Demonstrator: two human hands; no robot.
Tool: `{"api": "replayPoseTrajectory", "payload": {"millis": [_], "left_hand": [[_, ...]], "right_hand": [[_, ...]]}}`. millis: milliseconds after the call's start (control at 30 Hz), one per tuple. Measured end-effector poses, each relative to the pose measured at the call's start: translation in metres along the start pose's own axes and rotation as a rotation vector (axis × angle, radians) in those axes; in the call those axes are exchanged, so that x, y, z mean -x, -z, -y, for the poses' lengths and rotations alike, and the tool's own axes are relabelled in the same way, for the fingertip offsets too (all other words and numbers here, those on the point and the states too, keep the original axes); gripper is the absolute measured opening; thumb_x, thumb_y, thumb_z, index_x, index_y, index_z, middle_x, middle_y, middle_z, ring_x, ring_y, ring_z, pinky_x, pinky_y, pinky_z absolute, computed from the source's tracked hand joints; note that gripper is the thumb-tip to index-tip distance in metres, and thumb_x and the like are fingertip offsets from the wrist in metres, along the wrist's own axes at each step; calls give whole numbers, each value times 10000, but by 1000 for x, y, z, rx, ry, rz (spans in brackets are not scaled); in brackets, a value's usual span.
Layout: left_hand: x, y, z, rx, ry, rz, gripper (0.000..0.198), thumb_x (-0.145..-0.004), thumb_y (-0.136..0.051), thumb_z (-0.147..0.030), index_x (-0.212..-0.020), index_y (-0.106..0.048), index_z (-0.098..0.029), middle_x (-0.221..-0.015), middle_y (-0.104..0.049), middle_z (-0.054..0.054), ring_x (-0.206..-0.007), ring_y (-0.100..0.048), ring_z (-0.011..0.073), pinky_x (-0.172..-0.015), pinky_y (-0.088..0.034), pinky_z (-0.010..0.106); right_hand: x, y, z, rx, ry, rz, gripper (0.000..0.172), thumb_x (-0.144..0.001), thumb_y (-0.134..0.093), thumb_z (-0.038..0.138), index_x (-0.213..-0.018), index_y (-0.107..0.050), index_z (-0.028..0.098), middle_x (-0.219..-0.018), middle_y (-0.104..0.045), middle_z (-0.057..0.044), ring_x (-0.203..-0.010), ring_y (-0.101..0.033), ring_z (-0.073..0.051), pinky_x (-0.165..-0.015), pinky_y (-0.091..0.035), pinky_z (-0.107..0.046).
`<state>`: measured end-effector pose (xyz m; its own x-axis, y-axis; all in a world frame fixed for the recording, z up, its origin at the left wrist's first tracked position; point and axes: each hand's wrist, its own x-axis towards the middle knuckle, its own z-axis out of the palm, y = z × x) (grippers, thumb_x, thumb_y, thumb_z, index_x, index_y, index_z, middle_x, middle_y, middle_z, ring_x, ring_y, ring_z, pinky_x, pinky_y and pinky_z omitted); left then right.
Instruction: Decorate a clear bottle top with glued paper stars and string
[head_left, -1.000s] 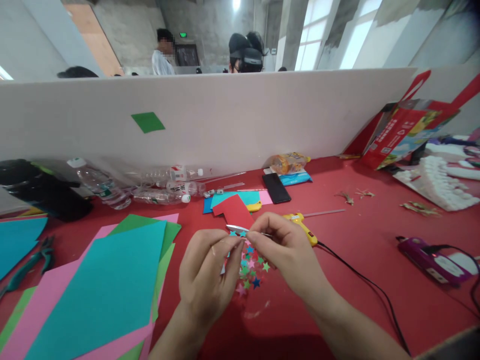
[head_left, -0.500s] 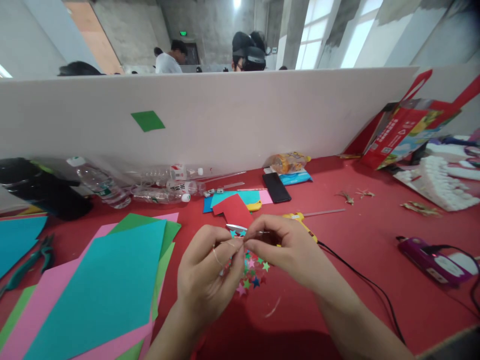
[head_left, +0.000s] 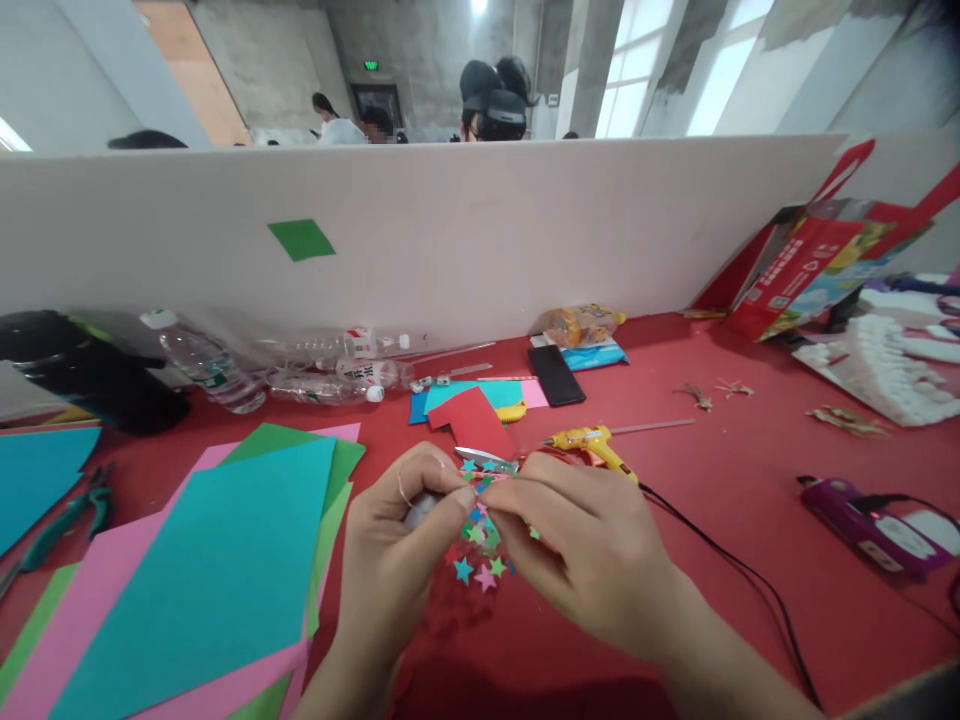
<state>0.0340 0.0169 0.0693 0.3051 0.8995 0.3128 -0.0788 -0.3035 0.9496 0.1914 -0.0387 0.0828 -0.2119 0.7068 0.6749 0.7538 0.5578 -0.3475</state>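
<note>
The left hand (head_left: 401, 550) and right hand (head_left: 581, 550), fingertips nearly meeting above the table. On the left, thumb and forefinger close in a pinch on a fine thread (head_left: 402, 487); a pale grey object (head_left: 421, 509), partly hidden, sits within the same hand. The right thumb and fingertips are also pressed together; what lies between them cannot be made out. The thread bows leftward in a narrow loop across the left forefinger, its remaining course unresolved. Paper stars (head_left: 486, 578) lie beneath and between the hands, the cluster's long axis running from far to near, single points facing various ways. Each is small, flat and five-pointed, in pink, green, turquoise, blue or red. Beyond them lies a silver blade (head_left: 474, 456); farther right, a yellow glue gun (head_left: 592, 438), nozzle to the left. The table (head_left: 720, 570) is red, with coloured sheets (head_left: 202, 560) at left. A white partition (head_left: 450, 230) closes its far side; behind it, a person wears a dark headset (head_left: 501, 116).
</note>
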Motion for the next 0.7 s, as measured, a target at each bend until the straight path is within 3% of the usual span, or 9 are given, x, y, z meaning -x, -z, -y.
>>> {"api": "replayPoseTrajectory", "payload": {"millis": [167, 300, 367, 533, 633, 700], "left_hand": [[-4, -1, 1, 382, 295, 105, 144, -716, -631, -165, -582, -584, -191, -606, -455, -32, -571, -368, 103, -533, -309, 249], [-6, -4, -2, 482, 438, 193, 151, -685, -648, -188, -553, -577, -182, -551, -430, -37, -520, -334, 91, -501, -285, 240], [-8, -4, -6, 439, 414, 155, 178, -698, -664, -203, -546, -574, -180, -543, -432, -39, -514, -336, 85, -497, -290, 228], [-16, 4, -11, 209, 219, -70, 143, -694, -704, -201, -572, -632, -182, -572, -505, -32, -533, -388, 75, -501, -331, 201], [-22, 17, -7, 112, 138, -190, 96, -651, -735, -207, -587, -665, -190, -557, -518, -29, -518, -393, 81, -475, -331, 207], [-26, 27, -4, 72, 129, -237, 92, -654, -741, -225, -602, -674, -192, -567, -517, -27, -522, -392, 82, -477, -336, 208]], "right_hand": [[-2, -1, -5, 150, -28, -47, 207, -925, -502, 110, -833, -685, 139, -632, -508, 14, -531, -403, -115, -506, -255, -293], [-5, -4, -14, 263, 43, -93, 241, -923, -474, 79, -818, -687, 123, -644, -547, -15, -571, -433, -139, -538, -287, -293], [-5, -4, -18, 286, 66, -91, 222, -922, -485, 89, -826, -684, 118, -677, -586, -30, -609, -473, -148, -564, -317, -292], [-1, 6, -31, 286, 52, 35, 196, -940, -495, 162, -895, -686, 155, -752, -643, -30, -649, -538, -144, -579, -353, -280], [3, 17, -48, 257, -25, 75, 190, -955, -502, 201, -963, -690, 184, -835, -679, -39, -744, -583, -160, -662, -401, -292], [5, 26, -61, 225, -109, 24, 178, -954, -521, 221, -1015, -687, 198, -928, -693, -47, -832, -604, -172, -744, -430, -305]]}}
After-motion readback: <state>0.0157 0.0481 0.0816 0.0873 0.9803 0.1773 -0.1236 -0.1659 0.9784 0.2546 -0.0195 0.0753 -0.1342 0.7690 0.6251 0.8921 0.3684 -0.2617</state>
